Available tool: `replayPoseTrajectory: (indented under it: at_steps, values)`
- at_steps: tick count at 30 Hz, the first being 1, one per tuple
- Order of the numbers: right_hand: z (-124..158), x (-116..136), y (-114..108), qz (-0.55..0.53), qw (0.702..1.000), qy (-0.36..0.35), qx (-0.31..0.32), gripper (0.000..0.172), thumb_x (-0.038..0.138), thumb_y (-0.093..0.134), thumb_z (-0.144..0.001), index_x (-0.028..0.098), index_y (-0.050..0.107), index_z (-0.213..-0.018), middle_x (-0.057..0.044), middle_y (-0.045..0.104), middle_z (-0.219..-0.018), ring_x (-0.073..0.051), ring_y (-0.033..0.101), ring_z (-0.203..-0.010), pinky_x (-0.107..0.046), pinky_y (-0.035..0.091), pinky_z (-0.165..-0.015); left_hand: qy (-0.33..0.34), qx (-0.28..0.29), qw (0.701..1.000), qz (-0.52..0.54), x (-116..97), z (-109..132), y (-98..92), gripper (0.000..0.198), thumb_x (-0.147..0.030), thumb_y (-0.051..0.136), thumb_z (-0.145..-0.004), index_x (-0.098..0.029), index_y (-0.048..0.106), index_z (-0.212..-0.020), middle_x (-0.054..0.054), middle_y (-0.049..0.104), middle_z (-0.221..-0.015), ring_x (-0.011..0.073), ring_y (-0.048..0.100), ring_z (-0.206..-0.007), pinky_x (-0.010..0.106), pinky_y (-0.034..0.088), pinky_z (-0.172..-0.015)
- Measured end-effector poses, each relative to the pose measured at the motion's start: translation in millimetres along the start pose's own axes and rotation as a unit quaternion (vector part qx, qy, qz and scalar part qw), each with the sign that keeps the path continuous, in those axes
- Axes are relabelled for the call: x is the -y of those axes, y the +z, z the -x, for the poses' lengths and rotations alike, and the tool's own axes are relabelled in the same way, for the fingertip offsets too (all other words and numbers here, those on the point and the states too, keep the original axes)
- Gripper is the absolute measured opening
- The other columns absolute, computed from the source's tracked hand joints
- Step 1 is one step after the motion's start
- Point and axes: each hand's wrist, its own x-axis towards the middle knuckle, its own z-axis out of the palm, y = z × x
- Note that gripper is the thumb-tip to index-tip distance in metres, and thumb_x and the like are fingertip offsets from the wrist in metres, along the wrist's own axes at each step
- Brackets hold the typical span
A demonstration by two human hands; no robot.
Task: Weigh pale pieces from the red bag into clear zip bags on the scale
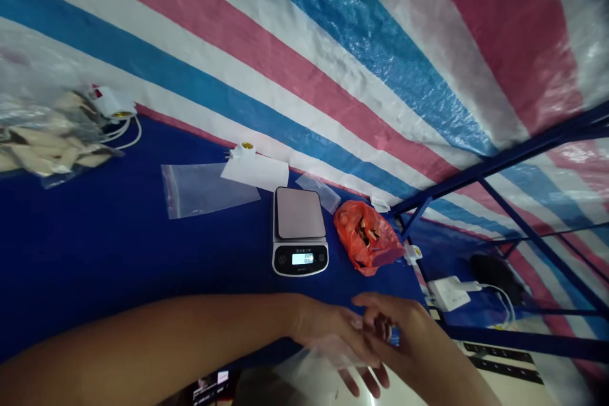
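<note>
a clear bag (pixel 307 365) shows just below the left hand (pixel 332 330), fingers extended. the right hand (pixel 404 323), half curled, overlaps it; neither's grip can be told.

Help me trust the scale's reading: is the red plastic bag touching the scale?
Apart. The head view, looking down, shows a strip of blue surface between the scale and the near side of the red plastic bag.

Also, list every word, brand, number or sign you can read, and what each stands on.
"0.0": lit display of the scale.
Too small to read: the marks above and below that display, and on the round buttons.
Too blurred: any text on the dark screen at the bottom edge.
</note>
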Motion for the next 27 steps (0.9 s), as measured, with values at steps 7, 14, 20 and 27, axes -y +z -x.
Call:
replayPoseTrajectory:
  at_steps: [7, 14, 20, 27]
  values:
    - [7, -8, 18, -0.061, 0.994, -0.012, -0.084, 0.054, 0.059, 0.04, -0.103, 0.02, 0.055, -0.067, 0.001, 0.056, -0.063, -0.014, 0.053, -0.062, -0.024, 0.042, -0.061, 0.045, -0.047, 0.998, 0.018, -1, -6, -4.1, 0.042, -0.039, 0.08, -0.065, -0.019, 0.068, -0.1, 0.004, 0.061, -0.097, 0.0197, 0.065, -0.085, 0.041, 0.052, -0.078]
    - [6, -11, 34, -0.019, 0.992, 0.029, -0.117, 0.065, 0.071, 0.036, -0.099, 0.021, 0.061, -0.065, -0.003, 0.059, -0.063, -0.019, 0.059, -0.069, -0.027, 0.048, -0.069, 0.019, -0.056, 0.998, -0.011, -1, -6, -1.4, 0.043, -0.042, 0.081, -0.065, -0.017, 0.069, -0.098, 0.005, 0.062, -0.104, 0.0206, 0.067, -0.081, 0.05, 0.051, -0.087]
    - [12, -28, 42, 0.004, 0.991, 0.035, -0.131, 0.063, 0.071, 0.038, -0.099, 0.022, 0.078, -0.099, -0.01, 0.077, -0.094, -0.023, 0.07, -0.09, -0.029, 0.056, -0.082, 0.022, -0.06, 0.997, -0.039, 1, -8, -1.3, 0.05, -0.043, 0.087, -0.053, -0.018, 0.069, -0.092, 0.004, 0.064, -0.093, 0.0232, 0.068, -0.081, 0.05, 0.053, -0.089]
    - [18, -55, 34, 0.054, 0.994, -0.063, -0.071, 0.053, 0.063, 0.052, -0.096, 0.026, 0.075, -0.125, -0.009, 0.072, -0.13, -0.03, 0.068, -0.119, -0.041, 0.052, -0.105, 0.059, -0.097, 0.991, -0.074, 5, -11, -6.0, 0.057, -0.042, 0.091, -0.048, -0.018, 0.07, -0.095, 0.001, 0.069, -0.087, 0.0206, 0.068, -0.079, 0.044, 0.056, -0.089]
